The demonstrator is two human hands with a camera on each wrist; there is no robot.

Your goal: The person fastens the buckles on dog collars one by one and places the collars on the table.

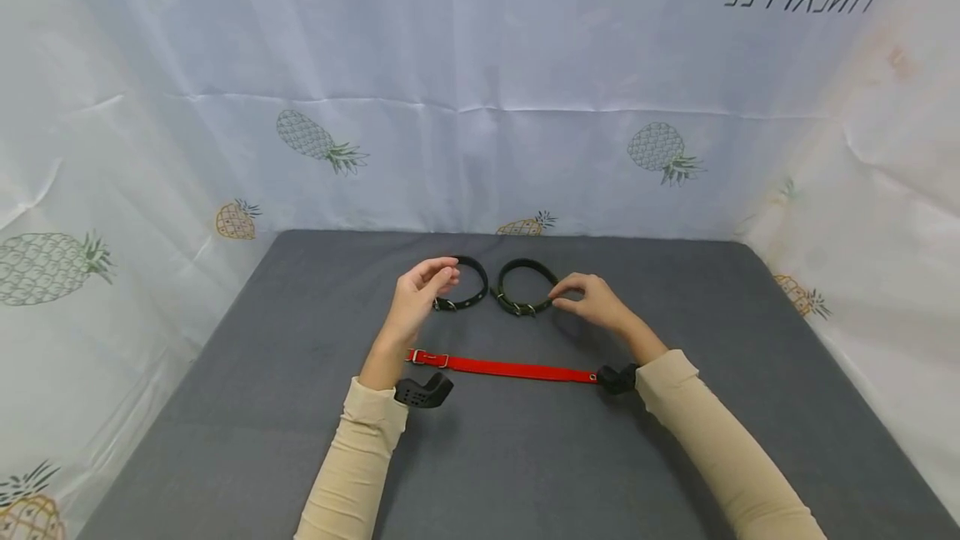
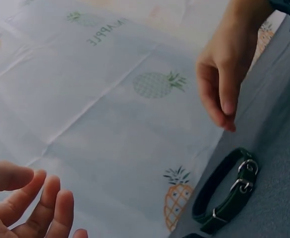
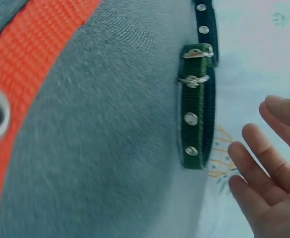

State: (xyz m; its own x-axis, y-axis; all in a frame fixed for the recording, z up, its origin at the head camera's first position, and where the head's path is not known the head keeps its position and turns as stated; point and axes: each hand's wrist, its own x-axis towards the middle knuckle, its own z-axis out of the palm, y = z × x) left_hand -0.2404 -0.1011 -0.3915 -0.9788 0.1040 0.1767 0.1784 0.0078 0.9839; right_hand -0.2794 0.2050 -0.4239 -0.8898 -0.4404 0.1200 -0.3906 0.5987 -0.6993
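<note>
Three buckled straps that look like pet collars lie on the grey table. A black collar [image 1: 485,275], fastened into a ring, is partly hidden behind my left hand [image 1: 414,298], whose loosely bent fingers hold nothing. Beside it on the right is a dark green collar [image 3: 192,109], also looped, with metal studs, a buckle and a ring. My right hand [image 1: 592,303] hovers at its right edge, fingertips close to the band and nothing gripped. Nearer to me, a red collar [image 1: 517,370] is stretched out straight below both hands.
Black wrist mounts [image 1: 424,391] sit on both forearms; the right one overlaps the red collar's eyelet end in the head view. White cloth [image 1: 480,165] printed with pineapples encloses the back and sides of the table [image 1: 525,465].
</note>
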